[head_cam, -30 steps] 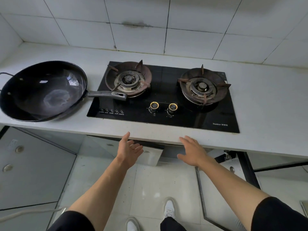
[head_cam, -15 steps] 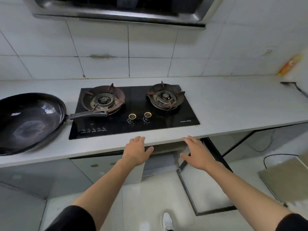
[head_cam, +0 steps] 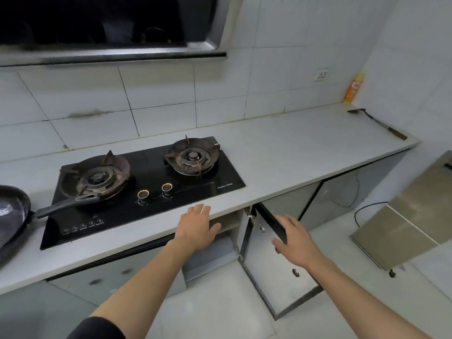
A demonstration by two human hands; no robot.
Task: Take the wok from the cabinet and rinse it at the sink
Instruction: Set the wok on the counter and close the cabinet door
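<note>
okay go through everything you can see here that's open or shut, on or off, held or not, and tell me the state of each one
Wok: out of the cabinet, on the counter, not held.
Cabinet door: swung open.
Left burner: no flame.
Right burner: no flame.
Left hand: open, empty, at the counter edge.
Right hand: open, empty, by the door's top edge; contact unclear.
Spatula: lying on the counter.
Orange bottle: upright in the corner.

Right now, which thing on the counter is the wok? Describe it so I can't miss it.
Start at the black gas hob set in the white counter. Left of its left burner, at the picture's edge, sits the wok: a dark round pan whose long black handle reaches over the hob.
</note>
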